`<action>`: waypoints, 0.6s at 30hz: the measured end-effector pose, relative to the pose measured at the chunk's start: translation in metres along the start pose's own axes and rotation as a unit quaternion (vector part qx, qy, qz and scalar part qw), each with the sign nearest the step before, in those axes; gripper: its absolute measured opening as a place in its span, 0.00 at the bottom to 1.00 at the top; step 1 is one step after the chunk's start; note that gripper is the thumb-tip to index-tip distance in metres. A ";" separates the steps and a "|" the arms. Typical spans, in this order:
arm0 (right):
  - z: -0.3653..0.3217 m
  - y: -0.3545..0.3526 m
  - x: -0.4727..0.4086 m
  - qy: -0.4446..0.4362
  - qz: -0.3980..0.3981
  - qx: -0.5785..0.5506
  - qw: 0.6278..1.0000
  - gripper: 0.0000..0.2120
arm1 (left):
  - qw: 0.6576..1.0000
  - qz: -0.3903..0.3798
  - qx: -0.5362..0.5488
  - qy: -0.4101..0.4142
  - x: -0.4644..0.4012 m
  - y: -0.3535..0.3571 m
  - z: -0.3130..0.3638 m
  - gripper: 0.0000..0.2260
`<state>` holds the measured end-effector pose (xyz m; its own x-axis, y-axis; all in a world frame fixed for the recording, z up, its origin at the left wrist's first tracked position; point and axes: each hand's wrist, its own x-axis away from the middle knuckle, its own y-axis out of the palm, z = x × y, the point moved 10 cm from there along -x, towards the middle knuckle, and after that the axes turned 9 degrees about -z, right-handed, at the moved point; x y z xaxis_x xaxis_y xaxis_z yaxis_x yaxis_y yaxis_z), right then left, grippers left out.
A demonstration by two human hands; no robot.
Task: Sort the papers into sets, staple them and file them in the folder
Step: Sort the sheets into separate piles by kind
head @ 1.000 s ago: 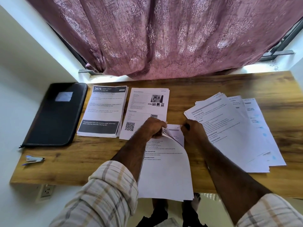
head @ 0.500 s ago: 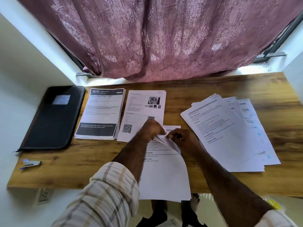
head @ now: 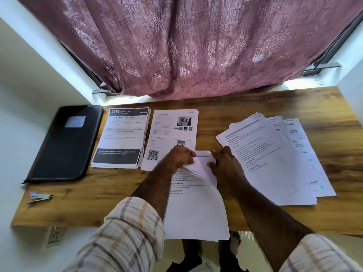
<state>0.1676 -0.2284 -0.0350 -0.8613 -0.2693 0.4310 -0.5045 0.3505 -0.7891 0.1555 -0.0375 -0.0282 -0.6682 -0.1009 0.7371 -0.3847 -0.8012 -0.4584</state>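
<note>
On the wood-grain surface [head: 216,99], a fanned heap of white printed sheets [head: 275,154] is lying at three o'clock, a black zipped folder [head: 64,144] at nine, and the central stack of white text pages [head: 196,209] is having its top corner pinched by the left hand's grip [head: 181,157] while the right hand's grip [head: 225,163] is pinching lifted leaves, a small silver-and-blue stapler [head: 39,197] sitting at eight.

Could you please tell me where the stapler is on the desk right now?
In the head view the stapler lies near the desk's front left corner, just in front of the closed black folder, untouched by either hand.
</note>
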 end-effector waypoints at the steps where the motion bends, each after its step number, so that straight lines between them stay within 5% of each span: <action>1: 0.003 -0.001 -0.002 0.002 -0.001 -0.026 1.000 0.23 | 1.000 -0.001 0.008 -0.003 0.000 0.001 -0.001 0.12; 3: 0.009 0.000 -0.005 -0.003 -0.016 -0.124 0.992 0.18 | 0.999 -0.006 0.046 -0.006 0.000 0.002 -0.006 0.11; 6: 0.010 0.000 -0.002 -0.026 -0.037 -0.354 0.934 0.18 | 0.982 -0.039 0.186 0.015 0.004 0.007 -0.006 0.07; 8: 0.003 -0.004 0.009 -0.076 -0.047 -0.432 0.897 0.18 | 0.965 -0.061 0.255 0.012 0.008 0.010 -0.005 0.13; 10: -0.002 -0.002 0.019 -0.099 -0.081 -0.448 0.885 0.18 | 0.955 -0.065 0.290 -0.004 0.008 0.011 -0.011 0.21; 14: 0.003 0.008 0.015 -0.022 -0.086 -0.272 0.958 0.15 | 0.956 -0.060 0.284 0.040 0.010 0.012 -0.016 0.26; 16: 0.006 0.007 0.013 -0.005 -0.070 -0.304 0.950 0.12 | 0.977 0.028 0.192 0.090 0.014 -0.004 -0.022 0.25; 18: 0.007 -0.001 0.015 -0.014 -0.057 -0.423 0.904 0.08 | 0.973 0.170 0.120 0.097 0.028 -0.033 -0.042 0.31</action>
<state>0.1557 -0.2389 -0.0308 -0.8053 -0.3650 0.4672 -0.4660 0.8769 -0.1182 0.1225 0.0109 -0.0134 -0.8474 -0.2898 0.4449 0.0239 -0.8580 -0.5132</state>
